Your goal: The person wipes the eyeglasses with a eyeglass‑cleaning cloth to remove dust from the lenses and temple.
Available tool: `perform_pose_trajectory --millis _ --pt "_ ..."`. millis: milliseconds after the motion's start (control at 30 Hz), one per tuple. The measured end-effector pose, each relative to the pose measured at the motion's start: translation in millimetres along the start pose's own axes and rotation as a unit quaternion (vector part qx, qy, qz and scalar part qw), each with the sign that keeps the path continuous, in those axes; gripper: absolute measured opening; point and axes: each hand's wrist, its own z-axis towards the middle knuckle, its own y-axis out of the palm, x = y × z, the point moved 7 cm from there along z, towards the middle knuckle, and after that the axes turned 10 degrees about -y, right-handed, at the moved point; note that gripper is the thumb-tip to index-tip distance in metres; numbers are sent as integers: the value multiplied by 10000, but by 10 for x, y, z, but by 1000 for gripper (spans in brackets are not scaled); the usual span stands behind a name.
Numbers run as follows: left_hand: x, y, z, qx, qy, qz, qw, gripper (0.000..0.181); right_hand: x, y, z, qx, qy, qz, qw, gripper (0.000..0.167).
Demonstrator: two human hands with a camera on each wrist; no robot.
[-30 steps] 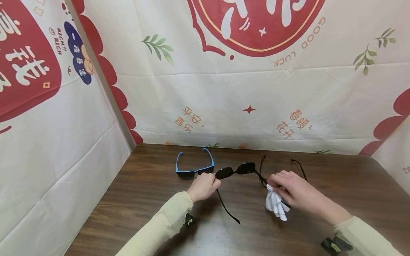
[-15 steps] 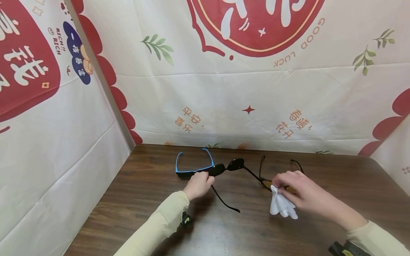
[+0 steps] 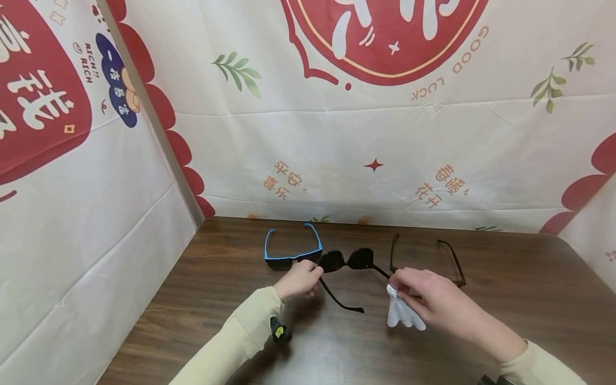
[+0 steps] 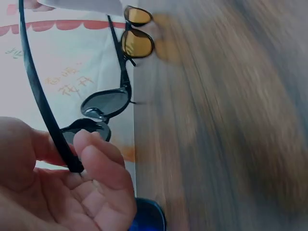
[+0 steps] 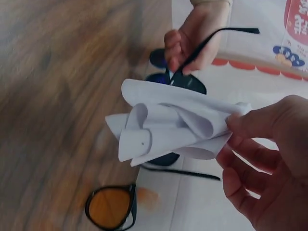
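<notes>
Black sunglasses are held above the table by my left hand, its thumb and fingers pinching them at the left hinge end. One temple of the sunglasses points down toward me; the other runs right, toward my right hand. That right hand pinches a bunched white cloth between thumb and fingers, and its folds hang below. In the right wrist view the cloth covers part of the sunglasses; whether it touches them I cannot tell. Blue-framed sunglasses lie just behind my left hand.
Black-framed glasses with amber lenses rest on the table behind my right hand, temples toward the back. The brown wooden table ends at a printed white curtain; another printed curtain borders its left side.
The sunglasses shifted left with my left hand, then came slightly back right and lower, lenses turned more toward me. My right hand and the cloth went right, then back left.
</notes>
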Motion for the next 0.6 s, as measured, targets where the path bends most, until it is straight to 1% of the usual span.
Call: perform_pose_trajectory --millis 100,167,233,333,467,533,600 --pt "-2 46 -28 -219 -130 -494 9985 28 -61 47 38 -26 139 -50 9999 38" --pt "-2 76 -44 -391 -201 -814 9957 30 -101 82 70 -80 163 -124 9998 36" --pt "4 98 -56 -527 -209 -1029 9931 32 -133 115 101 -129 167 -118 9997 34" --pt "11 110 -73 -653 -211 -1184 9906 33 -177 152 149 -164 111 -86 9998 31" --pt "16 118 -103 -815 -210 -1299 9879 30 -229 181 202 -173 -18 14 9998 31" --pt "17 129 -122 -927 -226 -1388 9857 29 -248 204 227 -242 -35 199 9995 30" --pt "20 140 -135 -1021 -239 -1449 9839 29 -264 240 246 -375 8 526 9979 29"
